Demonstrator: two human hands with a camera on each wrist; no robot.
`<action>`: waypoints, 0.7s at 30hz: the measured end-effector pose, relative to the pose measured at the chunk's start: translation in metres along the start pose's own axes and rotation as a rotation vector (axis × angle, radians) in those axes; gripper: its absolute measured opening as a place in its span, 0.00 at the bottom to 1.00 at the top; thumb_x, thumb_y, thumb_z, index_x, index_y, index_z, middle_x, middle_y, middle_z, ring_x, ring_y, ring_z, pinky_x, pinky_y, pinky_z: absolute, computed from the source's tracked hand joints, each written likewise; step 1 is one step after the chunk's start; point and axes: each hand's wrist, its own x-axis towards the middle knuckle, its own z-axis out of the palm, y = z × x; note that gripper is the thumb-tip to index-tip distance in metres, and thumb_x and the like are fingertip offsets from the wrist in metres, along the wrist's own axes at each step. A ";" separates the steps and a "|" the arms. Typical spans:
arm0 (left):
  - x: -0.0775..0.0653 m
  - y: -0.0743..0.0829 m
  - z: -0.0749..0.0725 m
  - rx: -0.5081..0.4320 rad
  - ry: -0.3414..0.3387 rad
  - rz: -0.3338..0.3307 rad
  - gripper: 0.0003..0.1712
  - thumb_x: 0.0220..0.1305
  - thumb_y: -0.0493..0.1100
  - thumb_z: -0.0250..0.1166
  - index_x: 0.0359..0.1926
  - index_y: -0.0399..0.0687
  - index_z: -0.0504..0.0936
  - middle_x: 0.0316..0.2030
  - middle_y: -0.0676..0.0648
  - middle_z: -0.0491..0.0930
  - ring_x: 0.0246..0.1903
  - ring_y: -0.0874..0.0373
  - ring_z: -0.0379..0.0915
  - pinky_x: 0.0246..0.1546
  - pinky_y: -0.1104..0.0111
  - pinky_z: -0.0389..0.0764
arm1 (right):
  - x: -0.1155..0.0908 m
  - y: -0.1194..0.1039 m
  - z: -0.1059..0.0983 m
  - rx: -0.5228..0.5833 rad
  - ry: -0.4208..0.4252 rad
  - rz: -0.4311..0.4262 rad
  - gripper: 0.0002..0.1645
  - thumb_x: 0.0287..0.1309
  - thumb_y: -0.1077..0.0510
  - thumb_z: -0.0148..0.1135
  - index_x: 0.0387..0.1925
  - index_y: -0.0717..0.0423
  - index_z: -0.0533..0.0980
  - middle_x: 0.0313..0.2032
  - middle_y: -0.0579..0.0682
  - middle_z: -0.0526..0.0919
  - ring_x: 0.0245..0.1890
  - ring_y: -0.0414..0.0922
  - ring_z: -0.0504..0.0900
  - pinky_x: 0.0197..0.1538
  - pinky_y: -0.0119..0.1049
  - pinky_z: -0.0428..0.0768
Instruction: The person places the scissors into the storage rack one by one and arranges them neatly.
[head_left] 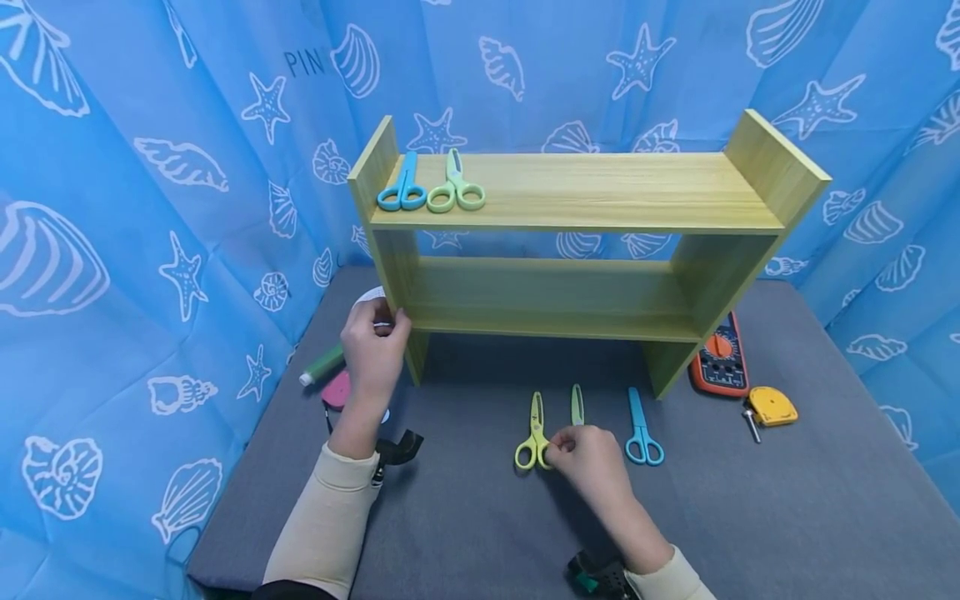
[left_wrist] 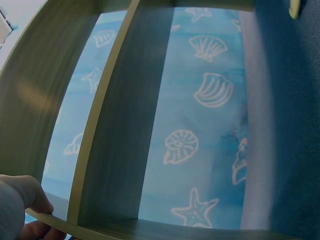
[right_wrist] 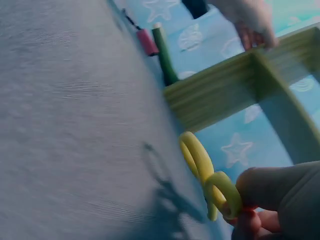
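My right hand (head_left: 596, 467) pinches one handle loop of the yellow scissors (head_left: 537, 429) between thumb and fingers. In the right wrist view the yellow scissors (right_wrist: 200, 159) hang over the grey cloth, their shadow beside them. Under and just behind that hand lie green scissors (head_left: 577, 404), their handles hidden. Blue scissors (head_left: 637, 425) lie to its right. With thumb and fingers, my left hand (head_left: 375, 350) grips the front edge of the left side panel of a wooden shelf (head_left: 577, 325), and its thumb (left_wrist: 42, 202) shows on that panel's edge.
On the top board sit blue scissors (head_left: 408, 179) and light green scissors (head_left: 454, 183). Left of the shelf lie a green tube (head_left: 322, 365) and a pink object (head_left: 337, 389). An orange multimeter (head_left: 722, 358), a yellow tape measure (head_left: 772, 407) and a bolt (head_left: 752, 425) are at the right.
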 end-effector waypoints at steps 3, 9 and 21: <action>0.000 0.000 0.000 0.000 0.003 -0.002 0.09 0.66 0.37 0.67 0.43 0.35 0.83 0.38 0.42 0.79 0.36 0.54 0.78 0.36 0.56 0.87 | -0.002 -0.004 -0.012 0.010 -0.005 0.026 0.05 0.47 0.64 0.68 0.22 0.51 0.85 0.16 0.40 0.78 0.16 0.40 0.71 0.21 0.34 0.69; 0.001 -0.001 0.001 -0.002 -0.002 -0.004 0.09 0.66 0.37 0.68 0.43 0.35 0.83 0.37 0.41 0.80 0.36 0.53 0.79 0.36 0.55 0.87 | -0.009 -0.012 -0.043 0.071 -0.050 0.080 0.06 0.48 0.65 0.65 0.24 0.52 0.85 0.18 0.42 0.79 0.17 0.40 0.72 0.22 0.33 0.69; 0.000 0.000 0.000 0.004 -0.002 -0.002 0.08 0.65 0.35 0.68 0.43 0.34 0.82 0.38 0.40 0.80 0.36 0.51 0.79 0.36 0.54 0.87 | -0.027 -0.035 -0.112 0.166 -0.119 0.197 0.09 0.55 0.62 0.66 0.39 0.61 0.85 0.24 0.49 0.82 0.19 0.46 0.74 0.20 0.36 0.75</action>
